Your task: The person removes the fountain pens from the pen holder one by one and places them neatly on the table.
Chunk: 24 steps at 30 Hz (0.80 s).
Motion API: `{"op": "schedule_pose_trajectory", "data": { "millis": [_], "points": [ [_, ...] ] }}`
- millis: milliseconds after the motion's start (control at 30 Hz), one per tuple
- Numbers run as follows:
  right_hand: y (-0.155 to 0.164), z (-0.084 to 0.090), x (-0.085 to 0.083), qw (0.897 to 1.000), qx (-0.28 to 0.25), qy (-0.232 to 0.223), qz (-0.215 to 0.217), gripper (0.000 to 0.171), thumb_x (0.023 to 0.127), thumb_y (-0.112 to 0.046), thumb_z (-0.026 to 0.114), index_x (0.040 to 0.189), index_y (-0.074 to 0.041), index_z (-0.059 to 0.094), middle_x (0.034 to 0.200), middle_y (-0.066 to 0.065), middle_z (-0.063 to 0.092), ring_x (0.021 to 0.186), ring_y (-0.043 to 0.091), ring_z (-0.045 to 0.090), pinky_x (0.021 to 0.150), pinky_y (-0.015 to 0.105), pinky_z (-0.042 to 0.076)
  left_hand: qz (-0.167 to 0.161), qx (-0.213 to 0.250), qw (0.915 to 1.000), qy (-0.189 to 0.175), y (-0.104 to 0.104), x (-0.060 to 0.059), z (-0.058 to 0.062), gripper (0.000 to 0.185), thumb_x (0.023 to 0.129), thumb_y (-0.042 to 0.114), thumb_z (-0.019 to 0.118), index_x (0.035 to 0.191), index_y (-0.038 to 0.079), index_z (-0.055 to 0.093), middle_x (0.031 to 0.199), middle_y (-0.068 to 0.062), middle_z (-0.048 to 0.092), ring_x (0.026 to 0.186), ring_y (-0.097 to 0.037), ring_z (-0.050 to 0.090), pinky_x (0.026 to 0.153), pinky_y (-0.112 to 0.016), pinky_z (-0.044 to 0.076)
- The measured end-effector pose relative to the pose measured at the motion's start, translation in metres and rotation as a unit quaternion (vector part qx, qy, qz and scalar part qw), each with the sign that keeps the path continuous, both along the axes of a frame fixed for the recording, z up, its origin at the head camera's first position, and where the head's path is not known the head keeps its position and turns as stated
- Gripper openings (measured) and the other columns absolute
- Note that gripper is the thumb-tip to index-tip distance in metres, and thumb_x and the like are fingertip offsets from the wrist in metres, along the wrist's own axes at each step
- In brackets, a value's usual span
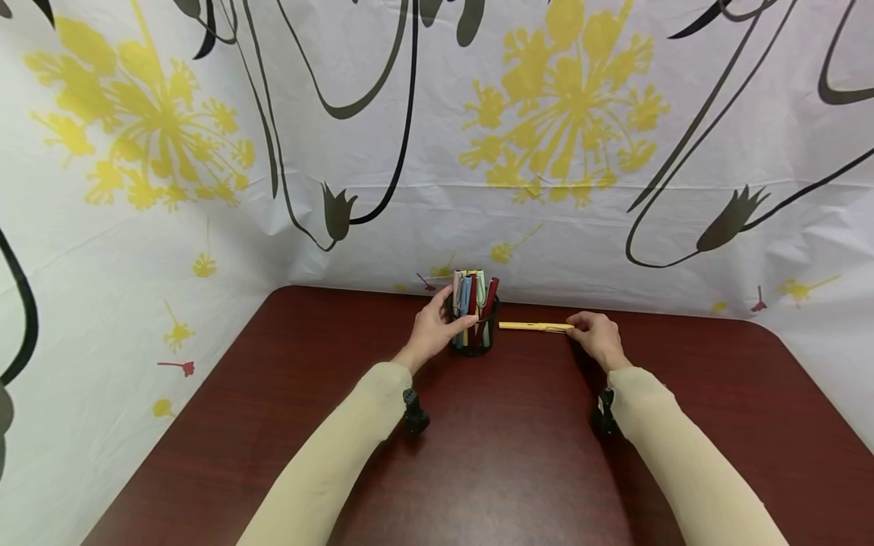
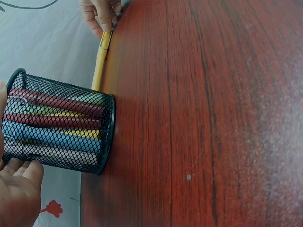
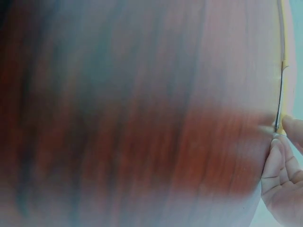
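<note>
A black mesh pen cup (image 1: 486, 343) stands near the table's far edge, full of pens in red, blue, pale green and white. My left hand (image 1: 437, 327) grips it from the left, thumb across the front and fingers at the back. In the left wrist view, the pens (image 2: 57, 124) show through the mesh of the cup. To the right of the cup, a yellow pen (image 1: 531, 326) lies sideways, its far tip close to the cup. My right hand (image 1: 598, 337) pinches the pen's clip end between thumb and fingertips; in the right wrist view, the clip (image 3: 280, 97) runs toward the fingers.
The dark red wood-grain table (image 1: 492, 455) ends just behind the cup. A white cloth (image 1: 437, 152) with yellow and grey flower prints hangs behind it and along the sides. Each wrist wears a small black camera (image 1: 413, 413).
</note>
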State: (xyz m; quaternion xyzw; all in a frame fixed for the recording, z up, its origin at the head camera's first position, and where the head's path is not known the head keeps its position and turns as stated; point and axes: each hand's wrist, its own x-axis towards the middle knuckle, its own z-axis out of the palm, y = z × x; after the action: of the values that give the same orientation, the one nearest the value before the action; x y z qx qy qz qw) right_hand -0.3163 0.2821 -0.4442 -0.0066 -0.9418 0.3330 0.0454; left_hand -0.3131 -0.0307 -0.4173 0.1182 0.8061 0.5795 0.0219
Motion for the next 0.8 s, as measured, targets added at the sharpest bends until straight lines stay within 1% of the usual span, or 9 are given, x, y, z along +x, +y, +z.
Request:
{"op": "schedule_pose_trajectory", "data": {
  "millis": [200, 500, 667, 800],
  "points": [
    [0.0007, -0.0002, 0.0004, 1.0, 0.001, 0.0, 0.003, 0.025, 0.091, -0.011, 0.062, 0.112, 0.002, 0.065, 0.112, 0.025, 0.062, 0.095, 0.039, 0.057, 0.081, 0.051, 0.046, 0.003, -0.007, 1.0, 0.003, -0.0001, -0.0011, -0.001, 0.082, 0.085, 0.033, 0.071, 0.15, 0.016, 0.025, 0.15, -0.013, 0.033, 0.137, -0.029, 0.034, 0.105, -0.043, 0.039],
    [0.0007, -0.0004, 0.001, 1.0, 0.002, -0.002, 0.006, 0.028, 0.091, -0.012, 0.062, 0.115, 0.002, 0.063, 0.11, 0.024, 0.063, 0.095, 0.038, 0.058, 0.081, 0.05, 0.047, 0.007, -0.007, 1.0, 0.0, 0.0001, -0.0022, -0.002, 0.083, 0.084, 0.034, 0.071, 0.15, 0.016, 0.025, 0.149, -0.014, 0.035, 0.136, -0.028, 0.036, 0.104, -0.043, 0.04],
    [0.001, -0.0007, 0.0005, 1.0, 0.007, 0.003, 0.005, 0.028, 0.09, -0.011, 0.063, 0.115, 0.002, 0.063, 0.104, 0.023, 0.065, 0.09, 0.035, 0.06, 0.078, 0.049, 0.048, 0.008, -0.004, 1.0, -0.004, 0.0006, -0.0025, -0.0017, 0.083, 0.084, 0.034, 0.072, 0.15, 0.017, 0.025, 0.148, -0.013, 0.037, 0.135, -0.028, 0.037, 0.103, -0.043, 0.041],
    [0.0012, -0.0006, 0.0006, 1.0, 0.006, 0.009, 0.009, 0.031, 0.089, -0.011, 0.065, 0.115, 0.005, 0.062, 0.099, 0.023, 0.066, 0.087, 0.035, 0.06, 0.078, 0.048, 0.048, 0.008, -0.001, 1.0, -0.006, 0.0008, -0.0021, -0.0009, 0.083, 0.084, 0.034, 0.072, 0.15, 0.017, 0.025, 0.148, -0.013, 0.037, 0.135, -0.028, 0.037, 0.103, -0.043, 0.041]
  ]
}}
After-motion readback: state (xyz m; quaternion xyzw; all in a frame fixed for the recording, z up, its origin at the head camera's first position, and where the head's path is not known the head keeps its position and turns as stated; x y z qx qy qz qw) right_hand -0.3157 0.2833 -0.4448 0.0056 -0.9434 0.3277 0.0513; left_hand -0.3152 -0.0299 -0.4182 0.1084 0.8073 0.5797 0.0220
